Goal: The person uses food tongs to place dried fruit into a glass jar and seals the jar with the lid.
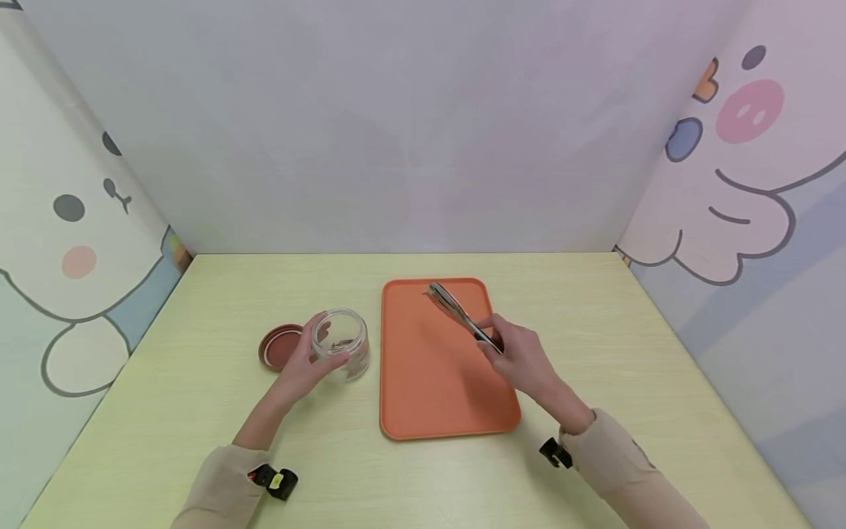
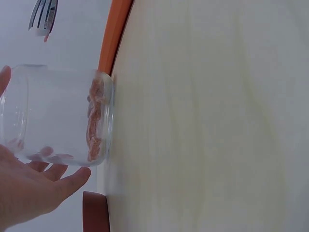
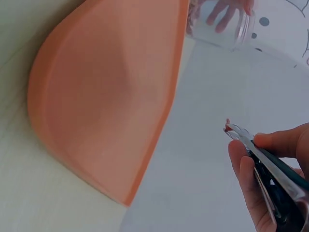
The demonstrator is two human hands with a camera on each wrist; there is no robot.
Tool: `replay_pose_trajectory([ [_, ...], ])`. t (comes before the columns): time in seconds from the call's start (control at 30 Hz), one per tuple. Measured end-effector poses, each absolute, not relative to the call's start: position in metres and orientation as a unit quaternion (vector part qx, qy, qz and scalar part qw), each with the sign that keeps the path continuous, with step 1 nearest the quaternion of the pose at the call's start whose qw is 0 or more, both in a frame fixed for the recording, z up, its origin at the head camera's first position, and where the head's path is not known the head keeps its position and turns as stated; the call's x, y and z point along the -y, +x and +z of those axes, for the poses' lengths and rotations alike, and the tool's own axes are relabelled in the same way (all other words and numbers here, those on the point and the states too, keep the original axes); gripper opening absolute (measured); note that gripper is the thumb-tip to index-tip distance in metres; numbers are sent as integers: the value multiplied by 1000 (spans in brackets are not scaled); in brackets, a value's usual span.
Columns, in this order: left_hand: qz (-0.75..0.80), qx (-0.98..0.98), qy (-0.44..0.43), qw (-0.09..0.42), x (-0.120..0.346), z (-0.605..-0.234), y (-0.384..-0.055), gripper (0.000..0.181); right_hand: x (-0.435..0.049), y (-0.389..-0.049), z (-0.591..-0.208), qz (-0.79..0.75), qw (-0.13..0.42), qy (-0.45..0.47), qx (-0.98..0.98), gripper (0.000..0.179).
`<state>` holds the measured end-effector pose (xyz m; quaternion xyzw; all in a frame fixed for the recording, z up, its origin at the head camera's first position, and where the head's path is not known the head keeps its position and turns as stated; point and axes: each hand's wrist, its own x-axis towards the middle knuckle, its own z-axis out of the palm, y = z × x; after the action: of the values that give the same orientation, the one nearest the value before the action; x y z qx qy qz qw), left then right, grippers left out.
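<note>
My left hand (image 1: 305, 373) grips a clear glass jar (image 1: 358, 358), thumb on the near side and fingers round the far side. The jar stands upright without a lid. In the left wrist view, reddish-brown strips (image 2: 95, 121) that look like dried meat lie at its bottom. My right hand (image 1: 522, 358) holds metal tongs (image 1: 456, 307) with dark handles above the orange tray (image 1: 429, 389). The tongs point to the far left, their tips close together. A small reddish piece (image 3: 228, 123) sticks out at the tips in the right wrist view.
A dark red round lid (image 1: 279, 348) lies left of the jar, partly behind my left hand. The tray lies to the jar's right on the pale wooden table (image 1: 330, 455). A white curtain-like wall (image 1: 410, 147) stands behind, with cartoon-printed panels at both sides.
</note>
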<state>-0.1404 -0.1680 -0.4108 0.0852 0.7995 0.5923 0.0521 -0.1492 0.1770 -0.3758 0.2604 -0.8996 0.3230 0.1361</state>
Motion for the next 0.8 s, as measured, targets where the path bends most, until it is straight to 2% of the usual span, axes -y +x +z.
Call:
replay_pose_trajectory([
  [0.5, 588, -803, 82, 53, 165, -401, -135, 77, -148, -134, -366, 334, 130, 321, 877, 24],
  [0.8, 584, -806, 81, 53, 163, -399, -135, 77, -129, -132, -364, 344, 106, 351, 864, 20],
])
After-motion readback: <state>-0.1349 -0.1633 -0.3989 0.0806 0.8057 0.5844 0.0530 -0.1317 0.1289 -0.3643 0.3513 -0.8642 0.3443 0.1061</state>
